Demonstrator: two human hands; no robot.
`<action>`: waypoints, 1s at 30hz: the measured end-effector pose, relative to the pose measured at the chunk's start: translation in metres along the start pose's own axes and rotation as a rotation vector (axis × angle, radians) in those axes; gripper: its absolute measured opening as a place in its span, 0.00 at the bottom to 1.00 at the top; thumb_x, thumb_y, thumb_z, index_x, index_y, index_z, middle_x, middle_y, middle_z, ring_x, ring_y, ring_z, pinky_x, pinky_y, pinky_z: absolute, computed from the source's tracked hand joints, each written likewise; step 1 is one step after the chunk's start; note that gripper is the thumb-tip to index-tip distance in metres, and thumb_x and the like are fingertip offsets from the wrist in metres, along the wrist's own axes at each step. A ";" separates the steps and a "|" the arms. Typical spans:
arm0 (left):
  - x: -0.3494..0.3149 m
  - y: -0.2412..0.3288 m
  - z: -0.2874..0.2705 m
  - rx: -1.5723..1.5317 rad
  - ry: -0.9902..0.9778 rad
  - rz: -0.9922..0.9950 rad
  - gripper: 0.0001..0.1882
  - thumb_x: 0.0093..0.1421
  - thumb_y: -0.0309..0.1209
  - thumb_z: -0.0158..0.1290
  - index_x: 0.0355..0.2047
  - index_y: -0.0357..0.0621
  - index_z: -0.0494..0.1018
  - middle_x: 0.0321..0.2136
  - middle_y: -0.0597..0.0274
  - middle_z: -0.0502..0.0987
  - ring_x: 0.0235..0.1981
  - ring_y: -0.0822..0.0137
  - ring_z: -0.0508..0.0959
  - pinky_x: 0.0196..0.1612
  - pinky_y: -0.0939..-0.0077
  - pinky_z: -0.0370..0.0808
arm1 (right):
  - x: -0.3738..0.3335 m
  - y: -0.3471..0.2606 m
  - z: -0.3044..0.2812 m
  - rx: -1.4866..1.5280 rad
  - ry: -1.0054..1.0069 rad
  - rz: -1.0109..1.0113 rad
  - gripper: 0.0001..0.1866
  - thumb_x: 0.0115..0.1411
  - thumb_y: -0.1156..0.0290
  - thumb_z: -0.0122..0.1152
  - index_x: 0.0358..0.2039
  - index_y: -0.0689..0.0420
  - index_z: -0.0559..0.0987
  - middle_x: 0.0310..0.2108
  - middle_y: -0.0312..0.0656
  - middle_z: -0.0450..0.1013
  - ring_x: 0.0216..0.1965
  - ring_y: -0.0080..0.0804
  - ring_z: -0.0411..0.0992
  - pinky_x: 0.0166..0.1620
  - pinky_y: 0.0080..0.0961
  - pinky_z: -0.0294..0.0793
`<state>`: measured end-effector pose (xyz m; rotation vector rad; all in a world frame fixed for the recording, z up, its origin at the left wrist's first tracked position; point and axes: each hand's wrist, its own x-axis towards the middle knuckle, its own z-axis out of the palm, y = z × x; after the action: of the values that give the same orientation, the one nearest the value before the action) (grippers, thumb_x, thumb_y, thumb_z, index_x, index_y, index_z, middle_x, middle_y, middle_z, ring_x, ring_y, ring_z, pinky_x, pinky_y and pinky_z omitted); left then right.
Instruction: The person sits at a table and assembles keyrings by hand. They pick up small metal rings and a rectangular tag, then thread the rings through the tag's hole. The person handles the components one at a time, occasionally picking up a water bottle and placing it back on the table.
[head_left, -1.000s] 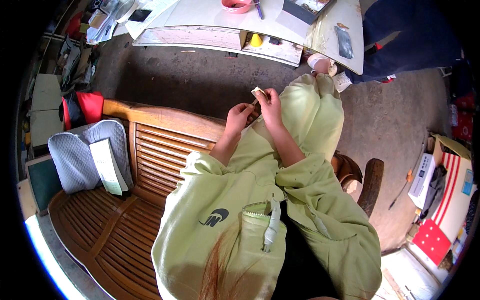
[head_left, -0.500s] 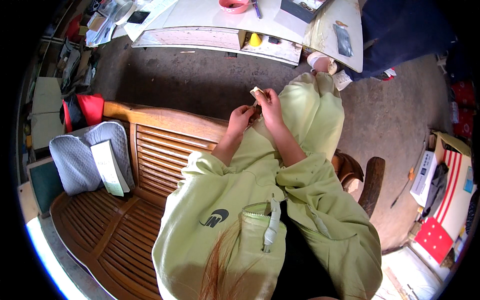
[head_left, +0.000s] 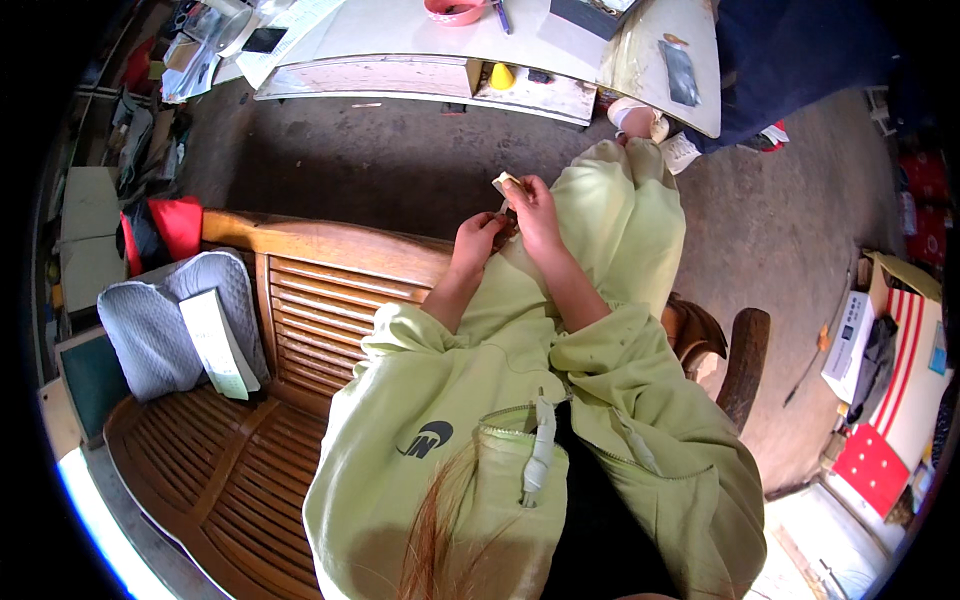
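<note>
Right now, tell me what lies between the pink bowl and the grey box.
A purple pen, nearer the bowl; then bare table up to the box. The head view shows it.

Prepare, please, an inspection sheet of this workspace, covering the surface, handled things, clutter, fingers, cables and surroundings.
Surface: white table, stained toward its right end.
Handled things: small pale piece; its kind cannot be told.
Clutter: pink bowl, purple pen, grey box and papers on the table; yellow cone in its open compartment.
Fingers: right-hand fingers hold the small pale piece; left-hand fingers are close by, their hold unclear.
Cables: nothing certain; thin dark strip on the floor at right, perhaps one.
Surroundings: wooden bench with grey cushion and pale booklet at left; white box at right.
</note>
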<state>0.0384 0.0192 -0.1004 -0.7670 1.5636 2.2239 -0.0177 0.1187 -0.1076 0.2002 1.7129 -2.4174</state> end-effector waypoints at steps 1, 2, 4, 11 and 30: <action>0.001 -0.001 0.000 -0.012 0.003 -0.012 0.07 0.59 0.28 0.46 0.32 0.39 0.73 0.25 0.66 0.75 0.24 0.77 0.72 0.28 0.84 0.67 | 0.000 0.000 0.000 0.003 -0.004 0.007 0.11 0.55 0.67 0.60 0.26 0.58 0.68 0.22 0.28 0.62 0.23 0.14 0.58 0.25 0.15 0.58; 0.001 -0.001 0.000 -0.023 0.007 -0.023 0.07 0.59 0.28 0.46 0.32 0.39 0.72 0.26 0.66 0.75 0.24 0.76 0.72 0.28 0.83 0.68 | 0.000 0.000 0.000 -0.009 0.001 -0.002 0.11 0.55 0.67 0.60 0.26 0.58 0.67 0.21 0.28 0.61 0.23 0.14 0.58 0.25 0.15 0.58; 0.003 -0.004 -0.002 -0.039 0.002 -0.029 0.07 0.59 0.28 0.45 0.33 0.38 0.72 0.26 0.65 0.75 0.26 0.75 0.73 0.30 0.82 0.69 | 0.001 0.000 0.001 -0.034 0.010 -0.019 0.11 0.56 0.68 0.59 0.26 0.57 0.67 0.21 0.28 0.61 0.22 0.14 0.57 0.25 0.15 0.57; 0.009 -0.010 -0.006 -0.078 -0.019 -0.032 0.07 0.59 0.27 0.45 0.33 0.37 0.71 0.28 0.63 0.75 0.29 0.73 0.74 0.34 0.81 0.70 | 0.000 -0.002 0.000 0.011 -0.025 0.036 0.09 0.56 0.69 0.59 0.25 0.55 0.67 0.22 0.28 0.62 0.24 0.14 0.58 0.27 0.14 0.58; -0.002 0.005 0.001 0.042 0.058 0.072 0.07 0.59 0.29 0.46 0.30 0.40 0.71 0.23 0.68 0.72 0.22 0.78 0.70 0.25 0.83 0.66 | 0.000 0.001 0.001 -0.102 0.016 -0.081 0.10 0.55 0.70 0.59 0.24 0.56 0.67 0.21 0.28 0.62 0.24 0.13 0.58 0.27 0.15 0.58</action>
<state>0.0369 0.0183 -0.0948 -0.7816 1.6856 2.2301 -0.0171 0.1169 -0.1085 0.1397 1.8806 -2.3816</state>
